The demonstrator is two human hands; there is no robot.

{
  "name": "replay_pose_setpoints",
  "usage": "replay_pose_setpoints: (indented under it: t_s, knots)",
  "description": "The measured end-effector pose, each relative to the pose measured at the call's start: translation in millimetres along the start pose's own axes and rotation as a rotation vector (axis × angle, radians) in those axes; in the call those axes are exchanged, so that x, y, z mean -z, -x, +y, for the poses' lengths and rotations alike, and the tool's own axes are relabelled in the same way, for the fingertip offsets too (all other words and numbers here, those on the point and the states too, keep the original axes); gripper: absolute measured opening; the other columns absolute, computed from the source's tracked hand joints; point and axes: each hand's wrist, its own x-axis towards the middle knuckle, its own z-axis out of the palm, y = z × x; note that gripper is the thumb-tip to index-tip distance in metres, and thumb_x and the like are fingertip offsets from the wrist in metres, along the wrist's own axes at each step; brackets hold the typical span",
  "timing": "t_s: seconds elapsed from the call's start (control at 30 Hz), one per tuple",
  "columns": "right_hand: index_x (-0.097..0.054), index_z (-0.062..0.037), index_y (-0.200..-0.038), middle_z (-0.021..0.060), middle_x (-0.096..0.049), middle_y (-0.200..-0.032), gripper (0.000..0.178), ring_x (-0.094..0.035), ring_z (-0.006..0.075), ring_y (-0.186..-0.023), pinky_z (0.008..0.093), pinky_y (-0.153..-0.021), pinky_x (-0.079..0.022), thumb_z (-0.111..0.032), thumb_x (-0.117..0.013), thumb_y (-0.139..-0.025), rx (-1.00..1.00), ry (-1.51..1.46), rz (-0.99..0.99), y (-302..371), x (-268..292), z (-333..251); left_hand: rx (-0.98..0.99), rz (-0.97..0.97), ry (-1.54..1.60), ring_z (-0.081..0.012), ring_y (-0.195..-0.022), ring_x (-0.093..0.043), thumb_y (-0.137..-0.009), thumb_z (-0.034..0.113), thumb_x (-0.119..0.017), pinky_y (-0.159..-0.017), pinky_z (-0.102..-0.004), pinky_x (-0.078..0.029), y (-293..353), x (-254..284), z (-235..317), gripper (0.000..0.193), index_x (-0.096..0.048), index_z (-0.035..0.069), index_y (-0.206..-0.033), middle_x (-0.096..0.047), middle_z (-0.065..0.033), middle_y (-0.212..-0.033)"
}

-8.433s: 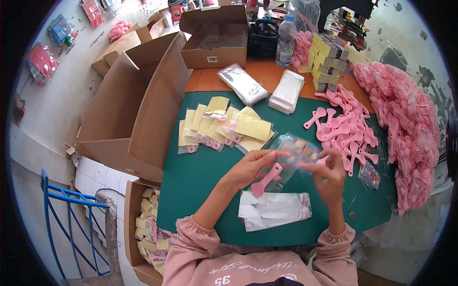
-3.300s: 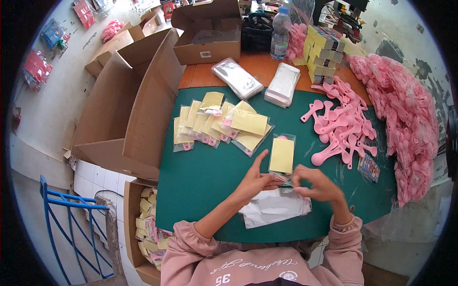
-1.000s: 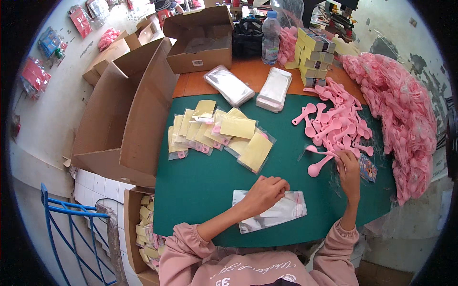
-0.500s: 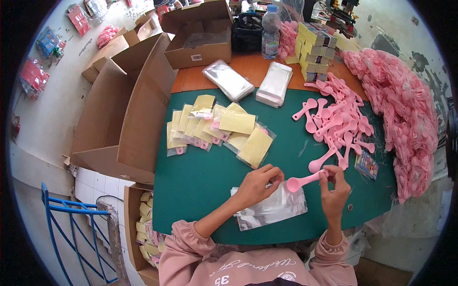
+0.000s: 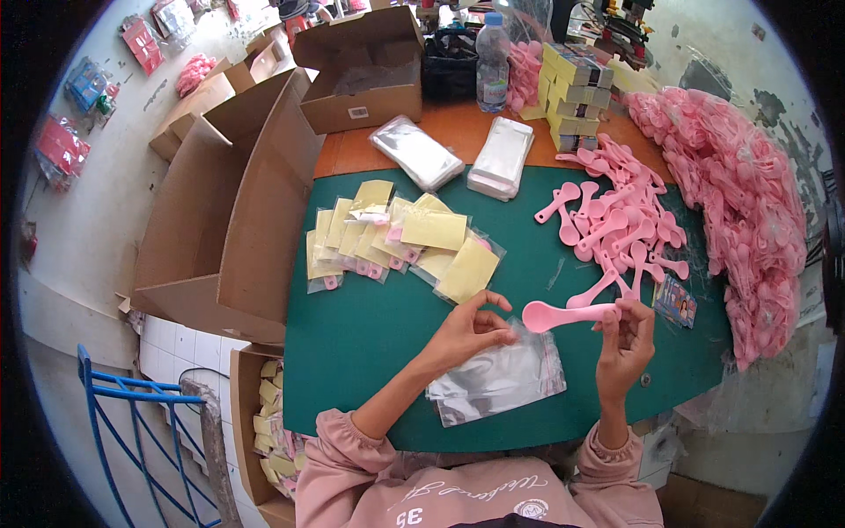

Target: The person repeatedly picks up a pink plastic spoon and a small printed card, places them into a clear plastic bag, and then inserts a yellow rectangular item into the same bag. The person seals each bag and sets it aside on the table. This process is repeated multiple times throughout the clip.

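My right hand [image 5: 627, 341] pinches a pink plastic scoop [image 5: 568, 315] by its handle end. The scoop is held level above the table, its bowl pointing left. Beside the bowl, my left hand [image 5: 475, 334] has its thumb against the upper edge of a clear plastic bag [image 5: 497, 378] and its index finger raised. That bag lies on top of others, flat on the green table mat [image 5: 370, 361]. Beyond my left hand lie several filled bags [image 5: 431, 229] with yellow cards and pink scoops inside. A heap of loose pink scoops [image 5: 616, 220] spreads beyond my right hand.
Two stacks of clear bags [image 5: 502, 158] lie at the back, near piled cards [image 5: 576, 92] and a water bottle [image 5: 493, 66]. Bagged pink scoops [image 5: 731, 211] line the right edge. An open carton [image 5: 229, 211] stands left; a box of filled packets [image 5: 277, 422] sits below.
The scoop has been lifted slightly and turned level in my right hand. My left hand has shifted a little left, its index finger now raised away from the thumb.
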Motion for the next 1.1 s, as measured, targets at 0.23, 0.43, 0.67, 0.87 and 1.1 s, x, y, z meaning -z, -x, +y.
replay_pose_setpoints:
  t_s: [0.23,0.43,0.67,0.87,1.1]
  knots:
    - [-0.05,0.0005,-0.093,0.0062,-0.057,-0.077,0.015,-0.056,0.0094,-0.065,0.0214,-0.058,-0.046,-0.007,-0.059,-0.082,0.009,0.019,-0.137,1,-7,4,0.084,-0.028,0.003,-0.0072,-0.078,-0.055,-0.08,0.01,-0.062,-0.071,-0.0218,-0.043,1,-2,7,0.035,-0.049,0.006,-0.112,-0.062,-0.0015,-0.084]
    - [-0.048,0.0003,-0.089,0.0077,-0.06,-0.078,0.018,-0.057,0.01,-0.066,0.0212,-0.058,-0.046,-0.005,-0.062,-0.079,-0.138,-0.052,-0.471,-2,-19,-3,-0.031,-0.134,0.077,-0.0066,-0.082,-0.054,-0.089,0.02,-0.051,-0.072,-0.0219,-0.043,1,-5,-1,0.034,-0.049,-0.001,-0.115,-0.062,-0.0064,-0.089]
    - [-0.056,-0.0014,-0.094,0.0123,-0.056,-0.099,0.041,-0.054,0.0178,-0.088,0.0316,-0.075,-0.044,-0.041,-0.049,-0.085,0.007,-0.167,-0.651,-4,-18,-1,0.082,-0.221,0.066,-0.0082,-0.077,-0.055,-0.093,0.028,-0.041,-0.069,-0.0216,-0.044,3,-2,8,0.038,-0.058,-0.004,-0.102,-0.063,-0.0069,-0.088]
    - [-0.059,-0.0056,-0.099,0.0137,-0.047,-0.118,0.056,-0.047,0.0263,-0.1,0.0375,-0.085,-0.038,-0.055,-0.035,-0.086,0.169,-0.083,-0.753,-21,0,4,0.016,-0.208,0.024,-0.0119,-0.083,-0.058,-0.093,0.027,-0.04,-0.072,-0.0224,-0.046,4,0,11,0.036,-0.057,-0.004,-0.103,-0.063,-0.0103,-0.089]
    - [-0.058,0.0025,-0.094,0.0205,-0.055,-0.095,0.035,-0.052,0.0324,-0.095,0.0393,-0.078,-0.042,-0.03,-0.054,-0.082,-0.478,1.539,0.045,-94,141,102,-0.03,-0.186,0.07,-0.0126,-0.087,-0.058,-0.093,0.026,-0.04,-0.075,-0.0236,-0.046,1,4,13,0.033,-0.054,0.0,-0.107,-0.062,-0.0108,-0.095]
